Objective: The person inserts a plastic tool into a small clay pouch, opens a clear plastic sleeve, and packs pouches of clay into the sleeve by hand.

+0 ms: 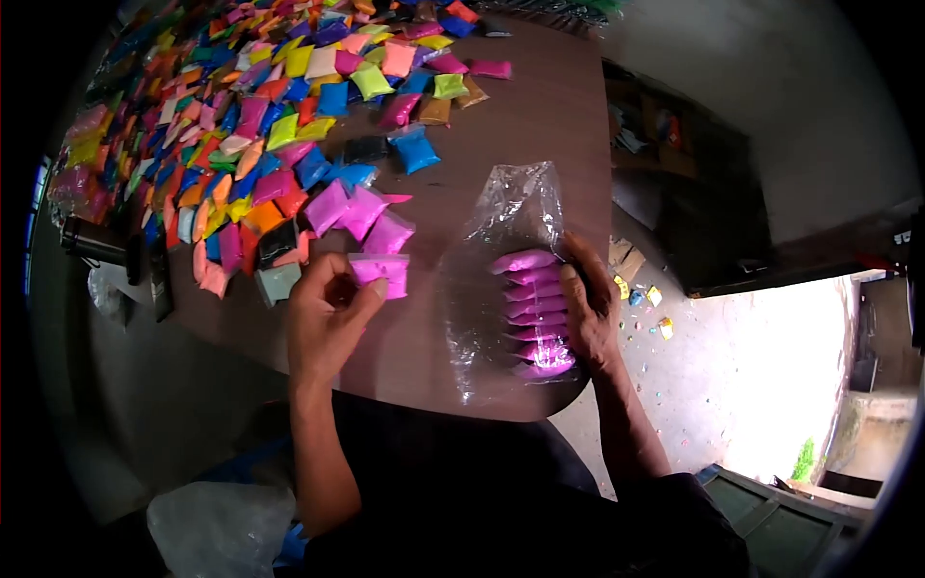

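Observation:
Between thumb and fingers, my left hand (332, 308) pinches a small pink packet (393, 275). A few more pink packets (361, 214) lie just beyond it on the table. My right hand (595, 313) is wrapped round the right side of a clear plastic bag (472, 279), thumb on top. Inside that bag a row of pink packets (536, 306) is stacked along the right side, and its left part is slack film. The bag's far end points away from me. Some right-hand fingers are hidden behind the bag.
A large heap of packets in many colours (260, 125) covers the table's far left. The brown table (540, 106) ends in a rounded edge at right. A black object (96, 241) stands at the left edge. Scraps (665, 328) lie on the floor at right.

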{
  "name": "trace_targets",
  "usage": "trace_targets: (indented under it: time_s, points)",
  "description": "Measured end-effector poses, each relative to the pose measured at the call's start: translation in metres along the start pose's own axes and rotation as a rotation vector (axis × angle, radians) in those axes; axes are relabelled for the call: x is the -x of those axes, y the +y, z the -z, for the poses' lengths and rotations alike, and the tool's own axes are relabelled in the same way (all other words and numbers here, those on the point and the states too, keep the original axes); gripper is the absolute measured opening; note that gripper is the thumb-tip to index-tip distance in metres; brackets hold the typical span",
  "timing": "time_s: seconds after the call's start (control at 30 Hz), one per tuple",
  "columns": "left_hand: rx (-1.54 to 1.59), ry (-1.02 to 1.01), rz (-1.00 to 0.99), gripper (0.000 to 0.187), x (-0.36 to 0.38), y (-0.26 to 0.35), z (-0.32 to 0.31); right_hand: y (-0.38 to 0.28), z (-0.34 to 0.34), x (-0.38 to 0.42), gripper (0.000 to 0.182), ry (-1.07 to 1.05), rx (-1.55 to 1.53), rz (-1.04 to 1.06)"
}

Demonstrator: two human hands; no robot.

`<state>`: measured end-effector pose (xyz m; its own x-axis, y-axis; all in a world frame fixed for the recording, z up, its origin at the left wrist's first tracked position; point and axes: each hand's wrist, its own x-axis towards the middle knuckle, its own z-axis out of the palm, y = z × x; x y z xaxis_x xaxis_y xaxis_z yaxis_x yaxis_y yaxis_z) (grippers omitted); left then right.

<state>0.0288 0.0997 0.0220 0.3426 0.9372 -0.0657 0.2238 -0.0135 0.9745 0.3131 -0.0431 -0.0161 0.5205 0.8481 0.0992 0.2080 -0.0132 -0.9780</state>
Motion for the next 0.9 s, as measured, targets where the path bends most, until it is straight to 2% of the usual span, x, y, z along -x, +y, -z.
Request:
trace_targets:
  time_s: [0.13,0.17,0.3,0.37,0.43,0.53,0.6,0.73,0.77,0.83,0.9]
  points:
    - [0.222,-0.116,-0.056,0.017,0.001,0.016,-0.042,0.005,0.002,-0.001,0.047,-0.010,-0.013,0.013]
    - [0.232,-0.068,-0.143,0.024,-0.002,0.019,-0.058,0.006,0.002,-0.001,0.047,-0.012,-0.014,0.014]
    - [0.113,-0.082,-0.223,0.024,-0.018,0.014,-0.093,0.004,0.002,-0.001,0.048,-0.009,-0.017,0.003]
    - [0.019,-0.028,-0.326,0.022,-0.023,0.008,-0.108,0.002,0.001,-0.001,0.048,-0.002,-0.019,0.000]
    - [-0.021,-0.056,-0.323,0.021,-0.029,-0.001,-0.116,0.000,0.000,0.000,0.040,0.013,-0.013,-0.030]
    - [-0.083,-0.111,-0.310,0.021,-0.034,-0.004,-0.122,0.003,0.000,-0.001,0.047,0.004,-0.023,-0.016]
    - [-0.048,-0.250,-0.233,0.022,-0.039,-0.011,-0.125,0.000,0.000,-0.001,0.047,-0.004,-0.028,-0.018]
    - [-0.080,-0.329,-0.255,0.018,-0.044,-0.007,-0.125,0.001,0.001,-0.002,0.047,-0.011,-0.028,0.007]
    - [-0.081,-0.331,-0.256,0.018,-0.045,-0.006,-0.125,0.003,0.002,-0.003,0.047,-0.009,-0.029,0.007]
    - [-0.248,-0.185,-0.462,0.017,-0.044,-0.006,-0.124,0.005,0.003,-0.004,0.047,-0.035,0.005,0.054]
    - [-0.319,-0.188,-0.456,0.018,-0.045,-0.006,-0.120,0.004,0.003,-0.004,0.047,-0.036,0.015,0.057]
